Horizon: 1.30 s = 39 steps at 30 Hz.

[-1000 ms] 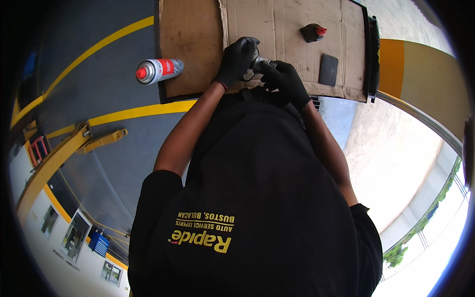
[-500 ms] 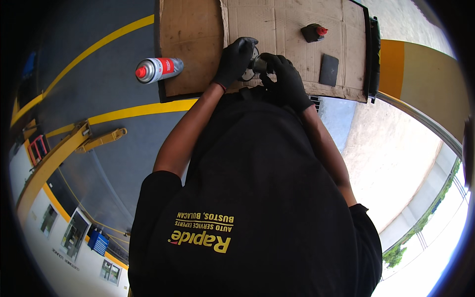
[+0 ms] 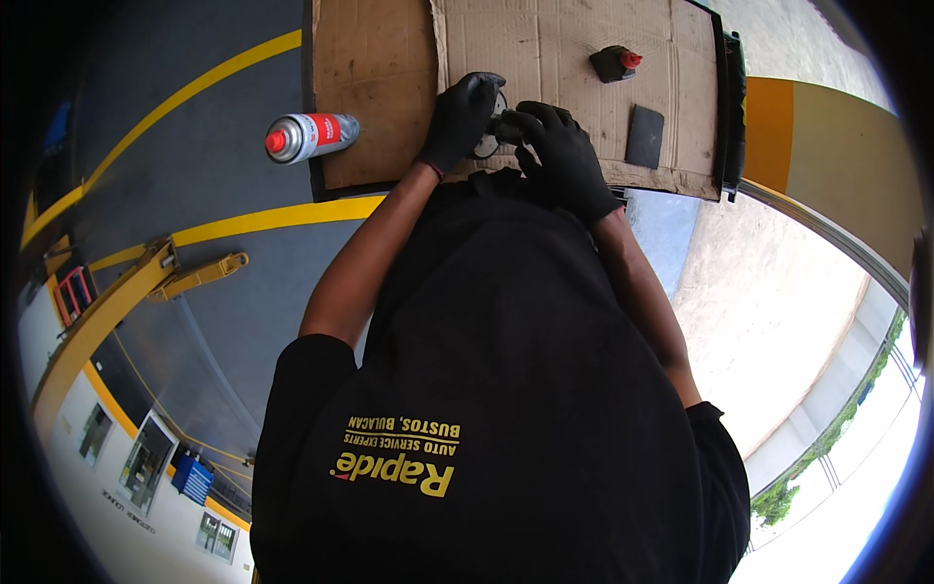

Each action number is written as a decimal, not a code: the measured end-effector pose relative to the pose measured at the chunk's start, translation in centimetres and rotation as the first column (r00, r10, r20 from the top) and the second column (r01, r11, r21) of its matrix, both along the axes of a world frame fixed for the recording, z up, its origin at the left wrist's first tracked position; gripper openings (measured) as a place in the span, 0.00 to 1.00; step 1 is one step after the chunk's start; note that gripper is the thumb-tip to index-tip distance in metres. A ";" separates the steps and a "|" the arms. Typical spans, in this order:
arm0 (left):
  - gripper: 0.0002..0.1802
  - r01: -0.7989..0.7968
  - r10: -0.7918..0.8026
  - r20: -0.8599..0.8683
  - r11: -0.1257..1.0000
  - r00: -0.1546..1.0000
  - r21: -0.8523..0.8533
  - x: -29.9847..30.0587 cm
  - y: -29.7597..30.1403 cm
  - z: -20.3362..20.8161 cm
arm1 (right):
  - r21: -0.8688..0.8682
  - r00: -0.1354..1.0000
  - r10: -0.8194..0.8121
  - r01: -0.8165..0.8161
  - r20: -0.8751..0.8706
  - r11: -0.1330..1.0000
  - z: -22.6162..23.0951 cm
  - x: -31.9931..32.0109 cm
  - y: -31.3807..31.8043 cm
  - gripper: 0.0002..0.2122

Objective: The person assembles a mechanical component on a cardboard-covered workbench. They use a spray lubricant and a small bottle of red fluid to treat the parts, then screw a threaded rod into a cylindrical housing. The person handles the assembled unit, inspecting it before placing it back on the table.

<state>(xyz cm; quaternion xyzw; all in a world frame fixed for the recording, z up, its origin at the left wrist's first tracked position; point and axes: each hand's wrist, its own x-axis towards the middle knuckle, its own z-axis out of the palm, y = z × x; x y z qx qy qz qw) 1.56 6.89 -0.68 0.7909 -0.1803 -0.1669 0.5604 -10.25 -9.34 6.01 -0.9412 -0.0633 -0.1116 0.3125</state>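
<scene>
The round metal part [image 3: 485, 148] lies between both hands over the cardboard-covered desk [image 3: 584, 127], just right of the left hand [image 3: 462, 122], which grasps it; its long axis is hidden. The right hand [image 3: 564, 161] curves its fingers at the part's right side (whether gripping, one cannot tell). Left, a spray can [image 3: 326, 133] bears a red label; yellow lettering marks the black shirt [image 3: 525, 321].

Single head-worn fisheye view, facing down; black shirt [image 3: 525, 360] nearest, cardboard [image 3: 608, 122] beyond.
</scene>
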 end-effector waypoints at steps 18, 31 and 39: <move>0.17 0.010 -0.009 -0.026 0.999 1.000 0.045 -0.1 -0.4 0.8 | 0.454 0.746 -0.025 0.432 -0.666 0.779 -1.2 0.3 -1.0 0.22; 0.19 0.009 -0.008 -0.040 1.000 0.999 0.011 0.1 -0.3 0.4 | 0.188 0.977 -0.078 0.115 -0.197 0.975 -0.7 -0.3 -0.8 0.19; 0.19 0.027 -0.026 -0.011 0.998 1.000 0.055 0.0 -0.6 0.6 | 0.445 0.572 0.063 0.560 -0.818 0.699 -0.5 0.6 -1.6 0.21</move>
